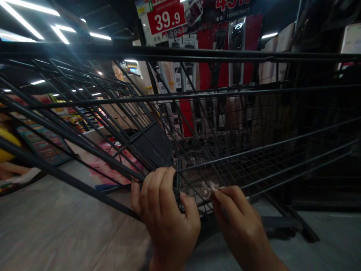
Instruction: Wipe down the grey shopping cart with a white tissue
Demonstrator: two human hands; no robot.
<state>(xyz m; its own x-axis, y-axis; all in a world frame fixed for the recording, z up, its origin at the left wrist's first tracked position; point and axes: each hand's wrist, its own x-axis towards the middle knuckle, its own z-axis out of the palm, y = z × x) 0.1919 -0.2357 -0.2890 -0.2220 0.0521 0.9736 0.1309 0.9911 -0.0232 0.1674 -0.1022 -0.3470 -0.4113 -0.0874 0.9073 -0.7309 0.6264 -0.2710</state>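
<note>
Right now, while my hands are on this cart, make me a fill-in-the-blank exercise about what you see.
1. While the left hand grips the wire cart, the pale, crumpled scrap is pinched by the ____.
2. On the red price panel, the white number reads ____.
3. The long ceiling lights cluster toward the picture's upper ____ corner.
Missing words: right hand; 39.9; left.

A red price sign [166, 20] reading 39.9 stands out in dim surroundings. Below it, packaged goods [237, 41] hang in rows, with red panels among them. Left of the sign, white strip lights [100, 36] cross a dark ceiling [93, 15]; lower on that side are colourfully stocked shelves [88, 113]. Well below the sign spreads a grey floor [84, 229] with a visible seam.
</note>
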